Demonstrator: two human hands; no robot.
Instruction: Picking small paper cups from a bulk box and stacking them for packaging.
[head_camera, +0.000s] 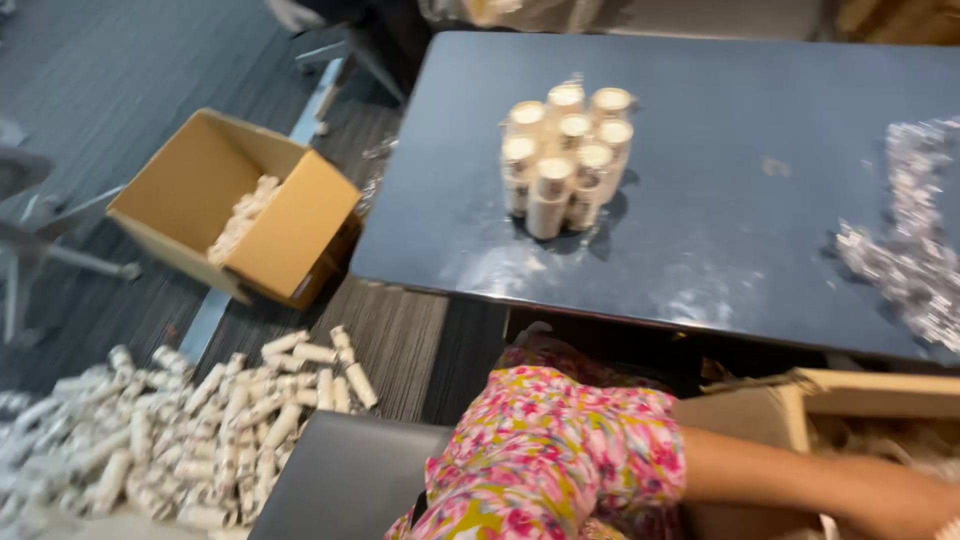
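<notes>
A dark blue table (700, 230) bears bundled white tubes (563, 155) and crinkled clear wrap (915, 240); the floor (100, 80) carries loose tubes (180, 430) and an open carton (240, 205).

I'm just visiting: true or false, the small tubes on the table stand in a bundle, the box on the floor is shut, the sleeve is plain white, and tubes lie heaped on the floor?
1. The small tubes stand upright, bundled, on the dark table. True.
2. The cardboard box on the floor is shut. False: it lies open, tubes inside.
3. The sleeve is plain white. False: it is pink and floral.
4. Loose tubes lie heaped on the floor. True.
</notes>
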